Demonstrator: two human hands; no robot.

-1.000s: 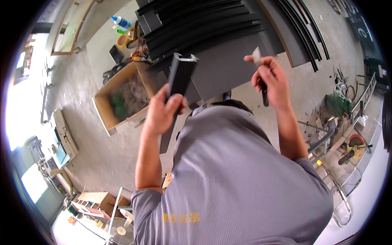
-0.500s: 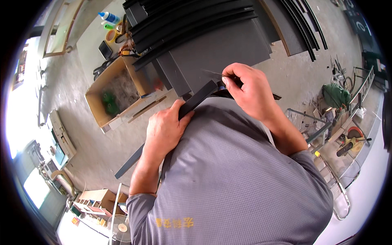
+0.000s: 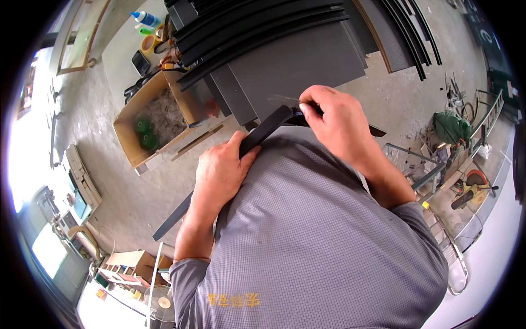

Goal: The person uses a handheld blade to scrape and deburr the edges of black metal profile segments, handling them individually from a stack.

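My left hand [image 3: 222,170] is wrapped round a long black bar [image 3: 267,129], which slants across my front. The bar's lower end shows beyond my left forearm, and its upper end lies close to my right hand [image 3: 342,123]. The fingers of that hand are pinched together just past the bar's tip. Thin wispy lines [image 3: 282,100] stick out leftward from the pinch, too fine and blurred to name. A flat dark grey panel [image 3: 296,66] lies beyond both hands, with several black strips [image 3: 263,27] across its far side.
An open cardboard box [image 3: 125,140] with green items inside stands on the left. Behind it are a blue-and-white bottle [image 3: 147,20], a tape roll [image 3: 148,43] and a phone [image 3: 141,63]. To the right are metal frames [image 3: 422,175] and a green bundle [image 3: 452,128].
My right hand has shifted very slightly to the right, still pinching. The thin lines by its fingertips lie a little differently. My left hand keeps its hold on the bar.
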